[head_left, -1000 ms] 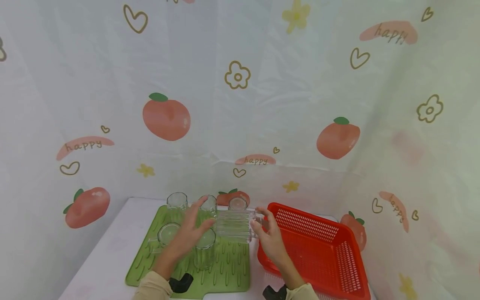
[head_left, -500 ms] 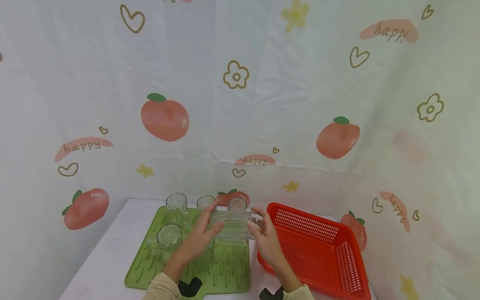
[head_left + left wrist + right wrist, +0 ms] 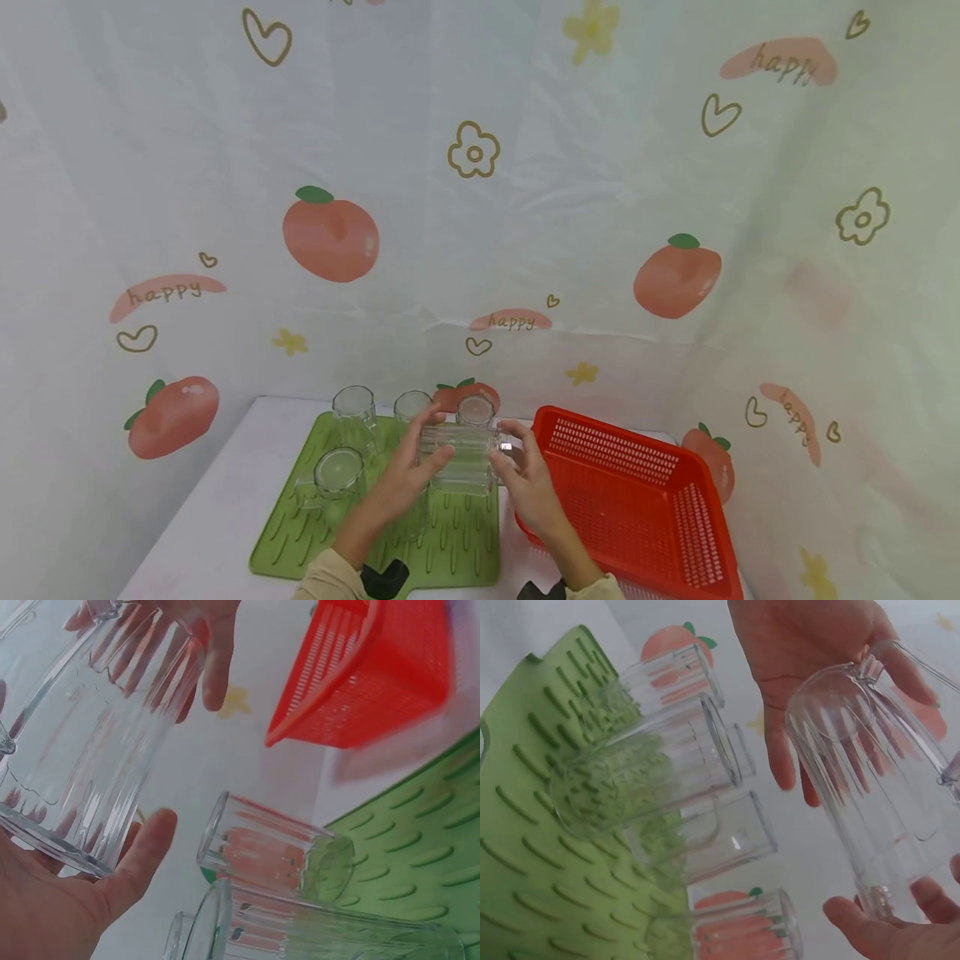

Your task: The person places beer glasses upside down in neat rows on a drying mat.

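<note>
A clear glass mug (image 3: 465,462) lies sideways in the air between my two hands, above the right part of the green drying mat (image 3: 461,546). My left hand (image 3: 405,475) holds its left end, thumb in front and fingers reaching over the far side. At the other end, my right hand (image 3: 531,483) grips it with thumb and fingers. Both wrist views show the ribbed mug (image 3: 90,750) spanning the hands, with fingers visible through the glass. The mug's handle (image 3: 919,660) stands out at the upper right of the right wrist view.
Several other glass mugs stand on the mat, among them one at the back left (image 3: 354,408), one at the back right (image 3: 475,408) and one at the front left (image 3: 337,475). A red plastic basket (image 3: 622,433) sits right of the mat. A patterned curtain (image 3: 525,233) hangs behind.
My left hand has moved right and closed onto the mug's left end, which it was just short of before. The mug and right hand have shifted slightly left and down.
</note>
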{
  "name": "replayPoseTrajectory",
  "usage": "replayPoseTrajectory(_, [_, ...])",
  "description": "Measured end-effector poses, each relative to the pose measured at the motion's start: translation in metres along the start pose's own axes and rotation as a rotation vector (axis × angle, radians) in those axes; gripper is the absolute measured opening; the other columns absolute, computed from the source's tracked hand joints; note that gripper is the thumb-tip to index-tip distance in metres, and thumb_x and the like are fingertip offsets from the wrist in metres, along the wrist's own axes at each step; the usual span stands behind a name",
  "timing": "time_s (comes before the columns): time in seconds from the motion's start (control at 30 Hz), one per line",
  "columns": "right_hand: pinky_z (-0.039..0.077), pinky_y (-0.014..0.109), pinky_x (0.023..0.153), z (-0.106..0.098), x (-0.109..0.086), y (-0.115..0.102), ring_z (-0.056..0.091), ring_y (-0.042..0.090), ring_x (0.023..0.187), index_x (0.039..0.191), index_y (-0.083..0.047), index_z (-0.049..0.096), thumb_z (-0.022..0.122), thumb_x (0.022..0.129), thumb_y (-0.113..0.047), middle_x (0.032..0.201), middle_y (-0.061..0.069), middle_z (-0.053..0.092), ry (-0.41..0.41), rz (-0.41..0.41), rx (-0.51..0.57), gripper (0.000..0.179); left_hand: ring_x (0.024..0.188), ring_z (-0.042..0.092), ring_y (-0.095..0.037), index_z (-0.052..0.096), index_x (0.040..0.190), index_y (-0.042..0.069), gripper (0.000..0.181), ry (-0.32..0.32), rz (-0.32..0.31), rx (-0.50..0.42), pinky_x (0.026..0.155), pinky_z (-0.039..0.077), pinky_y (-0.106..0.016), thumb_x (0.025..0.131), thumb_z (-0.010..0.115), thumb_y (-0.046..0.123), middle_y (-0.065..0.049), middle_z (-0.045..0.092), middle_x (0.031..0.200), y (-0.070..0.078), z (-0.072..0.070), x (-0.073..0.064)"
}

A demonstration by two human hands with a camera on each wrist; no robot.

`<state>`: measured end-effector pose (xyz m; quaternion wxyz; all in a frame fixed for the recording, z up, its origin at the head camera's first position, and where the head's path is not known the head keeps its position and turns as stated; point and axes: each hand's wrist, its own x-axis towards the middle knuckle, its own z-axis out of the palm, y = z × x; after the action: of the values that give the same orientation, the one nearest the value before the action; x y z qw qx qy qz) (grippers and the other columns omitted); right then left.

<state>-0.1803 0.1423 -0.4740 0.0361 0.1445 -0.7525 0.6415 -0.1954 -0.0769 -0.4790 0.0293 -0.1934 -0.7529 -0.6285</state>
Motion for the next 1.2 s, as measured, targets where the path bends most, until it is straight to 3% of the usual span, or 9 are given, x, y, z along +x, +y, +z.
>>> replayPoseTrajectory(0.17, [0.058,0.030,0.095,-0.003,-0.001,0.001,0.057,0.039,0.133,0.147,-0.020,0.040,0.062,0.102,-0.019,0.152,0.014,0.042,-0.015,0.023,-0.038,0.050,0.131,0.053,-0.037,0.029,0.158,0.026,0.064,0.012,0.005,0.003,0.103,0.048,-0.052,0.103,0.061,0.024,-0.012,0.042,0.155,-0.003,0.003,-0.001])
replayPoseTrajectory(0.37, [0.060,0.043,0.097,-0.006,-0.005,0.001,0.055,0.043,0.136,0.146,-0.021,0.043,0.066,0.101,-0.023,0.154,0.018,0.044,-0.010,0.040,-0.117,0.051,0.140,0.046,-0.038,0.033,0.156,0.028,0.064,0.036,0.056,0.060,0.109,0.042,-0.059,0.100,0.065,0.026,-0.014,0.047,0.151,-0.002,0.005,-0.001])
replayPoseTrajectory(0.63, [0.058,0.043,0.100,-0.011,-0.007,0.001,0.056,0.043,0.135,0.145,-0.019,0.046,0.068,0.099,-0.028,0.153,0.018,0.048,-0.012,0.068,-0.165,0.052,0.137,0.050,-0.033,0.038,0.153,0.026,0.064,0.043,0.075,0.085,0.102,0.051,-0.044,0.097,0.070,0.024,-0.013,0.048,0.149,0.003,0.006,0.000])
replayPoseTrajectory(0.83, [0.054,0.053,0.105,-0.015,-0.008,0.004,0.055,0.043,0.136,0.145,-0.016,0.047,0.069,0.098,-0.033,0.151,0.017,0.052,-0.028,0.080,-0.246,0.054,0.138,0.050,-0.029,0.042,0.148,0.027,0.061,0.064,0.080,0.125,0.108,0.047,-0.053,0.095,0.073,0.029,-0.005,0.050,0.149,0.003,0.005,0.001])
replayPoseTrajectory(0.97, [0.053,0.055,0.105,-0.017,-0.008,0.007,0.054,0.045,0.137,0.144,-0.015,0.048,0.069,0.098,-0.031,0.151,0.016,0.053,-0.035,0.089,-0.265,0.053,0.142,0.048,-0.033,0.044,0.147,0.026,0.060,0.068,0.077,0.128,0.110,0.044,-0.061,0.095,0.073,0.031,-0.005,0.049,0.148,0.004,0.005,0.002])
replayPoseTrajectory(1.2, [0.051,0.056,0.107,-0.022,-0.009,0.009,0.053,0.043,0.138,0.143,-0.015,0.049,0.068,0.098,-0.036,0.151,0.014,0.052,0.003,0.090,-0.288,0.053,0.137,0.052,-0.031,0.050,0.143,0.027,0.059,0.100,0.095,0.207,0.106,0.047,-0.060,0.091,0.078,0.036,-0.003,0.051,0.143,0.006,0.008,0.006])
